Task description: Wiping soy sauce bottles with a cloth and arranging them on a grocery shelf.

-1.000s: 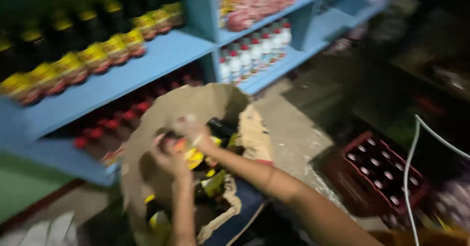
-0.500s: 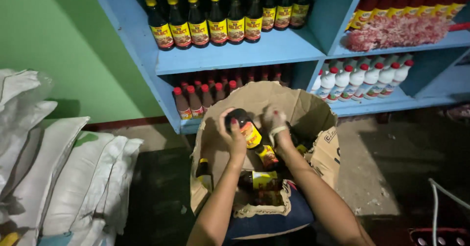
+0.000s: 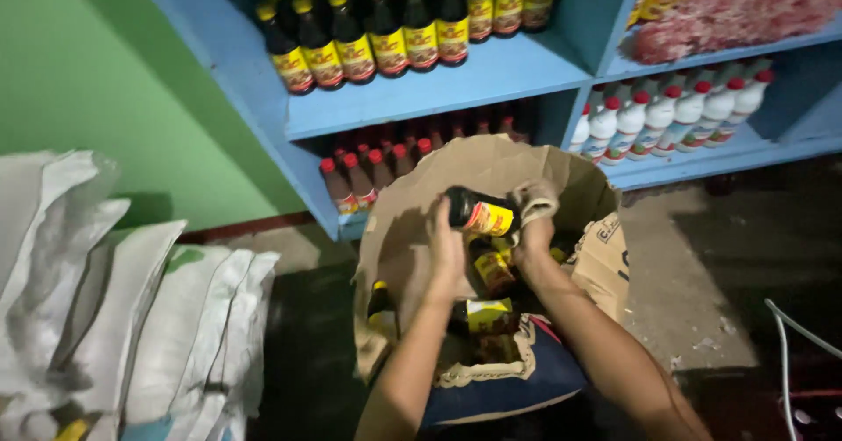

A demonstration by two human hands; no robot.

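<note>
2 hands, left hand (image 3: 445, 246) and right hand (image 3: 532, 222), grasp 1 dark bottle (image 3: 479, 214) sideways above the cardboard box (image 3: 412, 231).

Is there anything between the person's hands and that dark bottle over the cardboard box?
Nothing visible. The left hand is at the base of the dark bottle and the right hand, holding a cloth, is at its other end. The bottle lies sideways above the open cardboard box.
</note>
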